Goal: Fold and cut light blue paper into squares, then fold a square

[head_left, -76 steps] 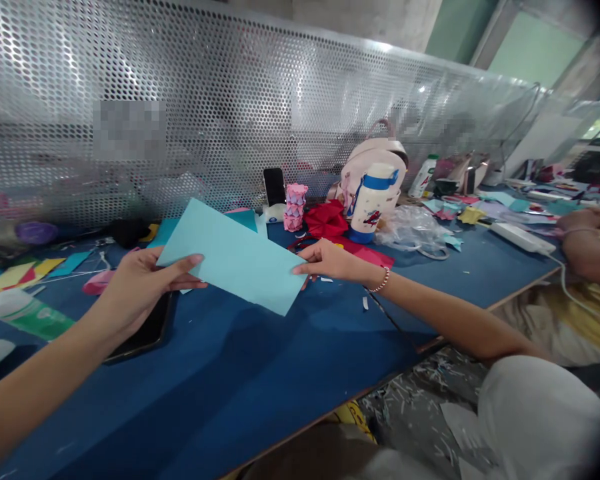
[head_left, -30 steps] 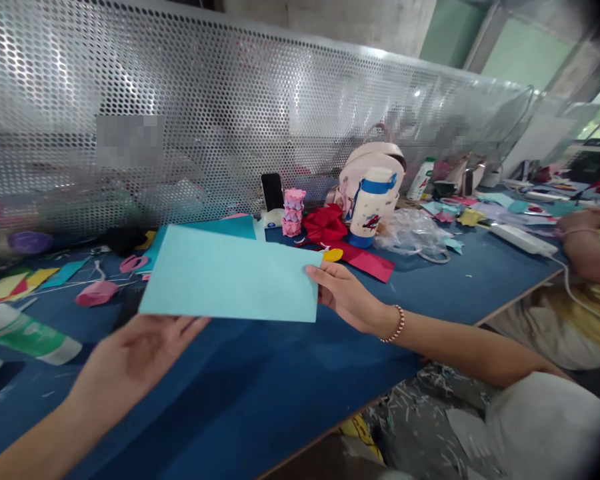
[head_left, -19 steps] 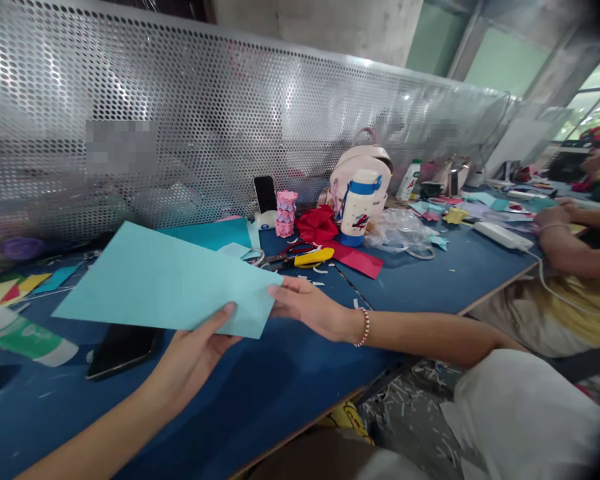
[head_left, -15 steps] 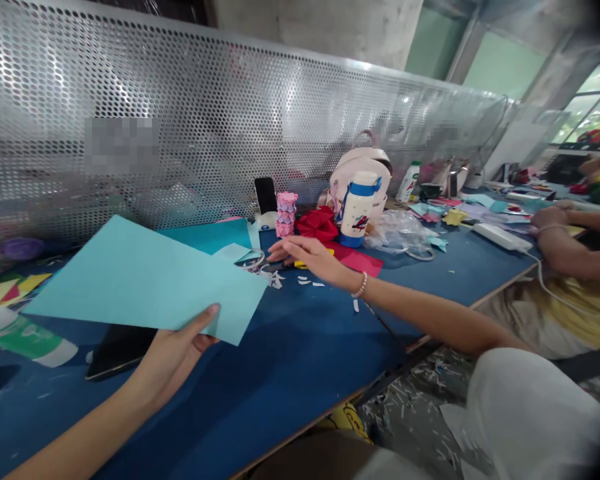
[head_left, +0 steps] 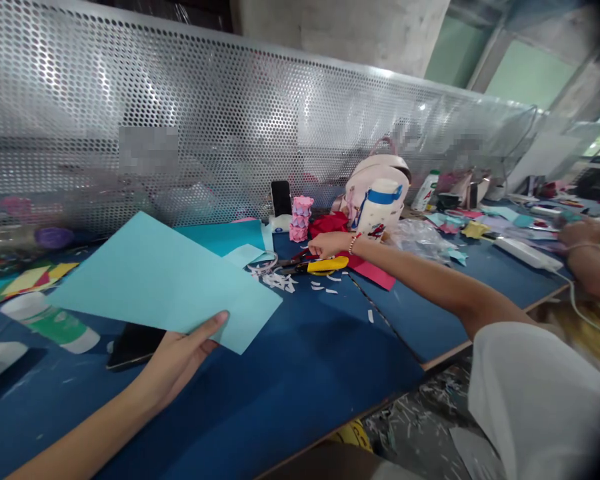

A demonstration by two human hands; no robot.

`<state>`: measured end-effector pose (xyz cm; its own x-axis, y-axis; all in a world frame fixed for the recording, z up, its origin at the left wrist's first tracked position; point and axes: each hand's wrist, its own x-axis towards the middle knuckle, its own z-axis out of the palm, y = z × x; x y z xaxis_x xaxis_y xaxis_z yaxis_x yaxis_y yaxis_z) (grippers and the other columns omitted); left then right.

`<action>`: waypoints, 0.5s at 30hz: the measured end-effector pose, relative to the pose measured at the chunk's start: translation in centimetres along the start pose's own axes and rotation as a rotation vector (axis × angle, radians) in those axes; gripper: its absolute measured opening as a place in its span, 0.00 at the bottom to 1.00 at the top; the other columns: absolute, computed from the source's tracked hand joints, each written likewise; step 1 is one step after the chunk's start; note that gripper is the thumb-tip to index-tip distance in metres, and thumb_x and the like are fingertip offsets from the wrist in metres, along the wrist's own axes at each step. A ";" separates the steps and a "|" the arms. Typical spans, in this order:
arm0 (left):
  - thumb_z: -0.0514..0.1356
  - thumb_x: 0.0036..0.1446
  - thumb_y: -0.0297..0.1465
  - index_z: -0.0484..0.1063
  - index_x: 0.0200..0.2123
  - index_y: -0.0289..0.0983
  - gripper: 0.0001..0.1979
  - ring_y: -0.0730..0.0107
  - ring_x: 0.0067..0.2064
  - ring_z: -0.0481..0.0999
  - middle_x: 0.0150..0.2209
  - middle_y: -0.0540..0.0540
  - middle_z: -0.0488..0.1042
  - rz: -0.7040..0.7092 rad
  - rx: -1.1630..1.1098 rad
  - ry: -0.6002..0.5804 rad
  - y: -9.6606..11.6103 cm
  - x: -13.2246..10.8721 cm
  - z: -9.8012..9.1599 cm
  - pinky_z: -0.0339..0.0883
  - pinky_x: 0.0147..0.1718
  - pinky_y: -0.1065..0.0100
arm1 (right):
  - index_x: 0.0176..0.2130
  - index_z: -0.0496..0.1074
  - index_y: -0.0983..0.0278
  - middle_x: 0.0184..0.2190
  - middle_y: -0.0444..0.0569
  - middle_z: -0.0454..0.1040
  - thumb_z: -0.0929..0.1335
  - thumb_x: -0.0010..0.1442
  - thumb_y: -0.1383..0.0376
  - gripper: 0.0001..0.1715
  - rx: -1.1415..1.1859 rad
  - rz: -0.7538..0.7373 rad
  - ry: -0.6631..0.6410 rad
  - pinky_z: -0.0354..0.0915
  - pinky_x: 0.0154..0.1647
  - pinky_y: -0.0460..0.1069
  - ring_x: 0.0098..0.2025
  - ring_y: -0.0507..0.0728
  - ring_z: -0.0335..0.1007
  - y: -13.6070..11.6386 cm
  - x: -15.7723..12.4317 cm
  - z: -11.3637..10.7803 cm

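Observation:
My left hand point(head_left: 180, 357) pinches the near edge of a light blue paper sheet point(head_left: 165, 280) and holds it tilted above the blue table point(head_left: 300, 373). My right hand point(head_left: 327, 245), with a bead bracelet on the wrist, is stretched far out over the table. Its fingers are curled beside red-handled scissors point(head_left: 291, 261) and a yellow cutter point(head_left: 325, 265). I cannot make out what, if anything, the fingers grip. White paper scraps point(head_left: 280, 280) lie just in front of the scissors.
A black phone point(head_left: 135, 343) lies under the sheet, with a green-and-white glue bottle point(head_left: 55, 323) to its left. Pink origami tower point(head_left: 300, 217), red paper flower point(head_left: 330, 223), white-and-blue bottle point(head_left: 380, 207) and pink backpack point(head_left: 380, 170) stand before the perforated metal screen point(head_left: 180, 120). Another person's arm point(head_left: 587, 250) rests far right.
My right hand let go of the blue sheet and reached out to the scissors and cutter. My left hand shifted to the sheet's near edge and now holds it alone.

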<state>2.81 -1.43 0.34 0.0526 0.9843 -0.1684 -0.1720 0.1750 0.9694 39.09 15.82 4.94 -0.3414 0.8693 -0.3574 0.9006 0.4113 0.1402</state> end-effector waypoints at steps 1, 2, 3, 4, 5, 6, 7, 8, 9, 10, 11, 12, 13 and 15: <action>0.89 0.31 0.48 0.83 0.56 0.50 0.45 0.38 0.56 0.88 0.57 0.43 0.88 -0.005 -0.005 0.000 0.1 -0.1 0.1 0.91 0.40 0.59 | 0.65 0.75 0.63 0.63 0.56 0.77 0.74 0.76 0.55 0.25 -0.029 0.007 0.016 0.80 0.59 0.64 0.59 0.65 0.80 0.0 -0.2 0.0; 0.88 0.32 0.49 0.84 0.55 0.50 0.44 0.38 0.56 0.89 0.56 0.43 0.88 -0.011 -0.009 -0.001 0.1 -0.2 0.1 0.91 0.41 0.58 | 0.65 0.75 0.63 0.63 0.56 0.77 0.74 0.76 0.55 0.25 -0.056 0.015 0.041 0.80 0.59 0.64 0.59 0.65 0.80 0.1 -0.4 0.1; 0.88 0.32 0.49 0.84 0.54 0.50 0.42 0.38 0.55 0.89 0.55 0.43 0.88 -0.017 -0.014 -0.002 0.2 -0.3 0.2 0.91 0.42 0.57 | 0.65 0.75 0.63 0.63 0.56 0.77 0.74 0.76 0.55 0.25 -0.081 0.024 0.072 0.80 0.59 0.64 0.59 0.65 0.80 0.0 -0.7 0.1; 0.88 0.32 0.49 0.85 0.52 0.50 0.41 0.38 0.55 0.89 0.54 0.43 0.89 -0.022 -0.019 -0.004 0.3 -0.4 0.2 0.92 0.43 0.56 | 0.65 0.75 0.63 0.63 0.56 0.77 0.74 0.76 0.55 0.25 -0.104 0.033 0.107 0.79 0.59 0.64 0.59 0.65 0.80 0.0 -0.9 0.1; 0.88 0.32 0.48 0.85 0.50 0.50 0.39 0.38 0.55 0.89 0.54 0.43 0.89 -0.025 -0.025 -0.004 0.3 -0.4 0.3 0.92 0.43 0.55 | 0.65 0.75 0.63 0.63 0.57 0.77 0.74 0.76 0.55 0.25 -0.125 0.044 0.145 0.79 0.59 0.64 0.59 0.65 0.80 0.0 -1.2 0.1; 0.88 0.31 0.48 0.86 0.48 0.50 0.37 0.39 0.54 0.89 0.53 0.44 0.89 -0.027 -0.033 -0.002 0.4 -0.4 0.4 0.92 0.44 0.56 | 0.65 0.75 0.63 0.63 0.57 0.77 0.74 0.76 0.55 0.25 -0.143 0.057 0.183 0.79 0.59 0.64 0.59 0.65 0.79 0.0 -1.4 0.0; 0.88 0.31 0.48 0.86 0.45 0.50 0.35 0.40 0.54 0.89 0.52 0.45 0.89 -0.028 -0.040 0.004 0.4 -0.4 0.5 0.91 0.43 0.57 | 0.65 0.75 0.64 0.63 0.57 0.77 0.75 0.76 0.55 0.26 -0.160 0.071 0.218 0.79 0.59 0.63 0.59 0.65 0.79 0.1 -1.7 -0.1; 0.89 0.30 0.48 0.86 0.41 0.49 0.33 0.41 0.53 0.89 0.50 0.45 0.89 -0.032 -0.046 0.013 0.4 -0.5 0.6 0.91 0.42 0.59 | 0.65 0.75 0.64 0.63 0.58 0.77 0.75 0.75 0.55 0.26 -0.174 0.086 0.250 0.79 0.59 0.63 0.59 0.65 0.79 0.3 -1.9 -0.3; 0.89 0.29 0.48 0.85 0.37 0.48 0.31 0.43 0.52 0.89 0.49 0.46 0.89 -0.035 -0.053 0.025 0.4 -0.5 0.6 0.91 0.40 0.61 | 0.65 0.75 0.65 0.63 0.58 0.77 0.75 0.75 0.55 0.26 -0.186 0.102 0.275 0.79 0.59 0.63 0.59 0.65 0.79 0.5 -2.2 -0.5; 0.89 0.28 0.48 0.84 0.34 0.47 0.29 0.46 0.49 0.89 0.47 0.47 0.89 -0.036 -0.059 0.039 0.4 -0.6 0.7 0.90 0.38 0.64 | 0.65 0.75 0.65 0.63 0.58 0.77 0.75 0.75 0.55 0.26 -0.195 0.120 0.294 0.79 0.59 0.63 0.59 0.65 0.79 0.9 -2.4 -0.7; 0.89 0.27 0.47 0.83 0.30 0.46 0.29 0.48 0.46 0.89 0.45 0.47 0.89 -0.036 -0.066 0.054 0.3 -0.8 0.8 0.90 0.36 0.65 | 0.65 0.75 0.65 0.63 0.58 0.77 0.75 0.75 0.55 0.26 -0.201 0.139 0.308 0.79 0.59 0.63 0.59 0.65 0.80 1.3 -2.7 -0.9; 0.89 0.27 0.47 0.81 0.28 0.45 0.28 0.52 0.43 0.89 0.44 0.48 0.88 -0.037 -0.072 0.068 0.3 -1.0 0.8 0.89 0.34 0.66 | 0.65 0.75 0.64 0.63 0.58 0.77 0.75 0.75 0.55 0.26 -0.204 0.159 0.318 0.79 0.59 0.63 0.59 0.65 0.80 1.8 -3.0 -1.2; 0.89 0.28 0.47 0.81 0.28 0.45 0.28 0.54 0.39 0.88 0.42 0.48 0.88 -0.039 -0.078 0.080 0.2 -1.2 0.8 0.89 0.33 0.66 | 0.65 0.75 0.64 0.63 0.57 0.77 0.75 0.76 0.55 0.25 -0.205 0.177 0.327 0.79 0.59 0.63 0.59 0.65 0.80 2.3 -3.3 -1.3; 0.89 0.31 0.48 0.83 0.31 0.45 0.28 0.58 0.34 0.85 0.40 0.48 0.87 -0.039 -0.087 0.101 0.1 -1.7 0.9 0.89 0.34 0.64 | 0.65 0.75 0.64 0.63 0.57 0.77 0.74 0.76 0.55 0.25 -0.202 0.203 0.346 0.80 0.59 0.63 0.59 0.65 0.80 3.5 -3.9 -1.5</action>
<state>3.57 -3.13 0.89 -0.0377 0.9733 -0.2266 -0.2567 0.2097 0.9435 43.12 14.29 8.17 -0.2638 0.9643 0.0215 0.9001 0.2381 0.3650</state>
